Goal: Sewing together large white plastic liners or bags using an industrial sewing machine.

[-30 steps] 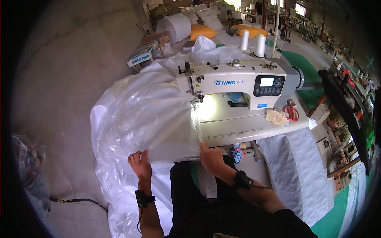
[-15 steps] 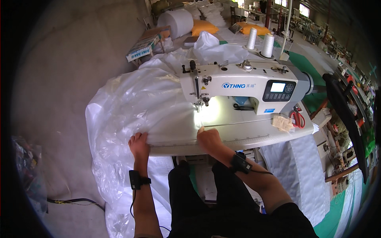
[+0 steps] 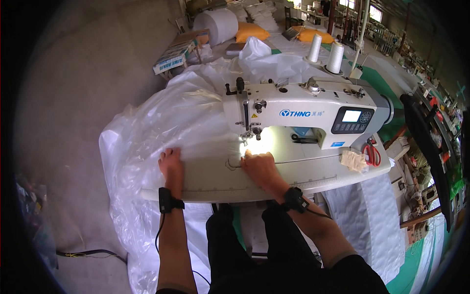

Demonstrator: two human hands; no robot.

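A large, crinkled, translucent white plastic sheet spreads over the left part of the pale, smooth counter, reaching the white-and-grey metal sewing machine. Of the two bare hands, the left hand lies on the sheet, fingers loosely bent; the right hand has fingers nearly closed, just before the lit needle area; whether either grips the sheet, I cannot tell.

Sewing machine: white body, grey right end; upright on tabletop, needle end leftward.
Screen: lit, in dark control panel.
Sheet: white, translucent, glossy, creased.
Drape: across tabletop's left part, spilling past its left side.
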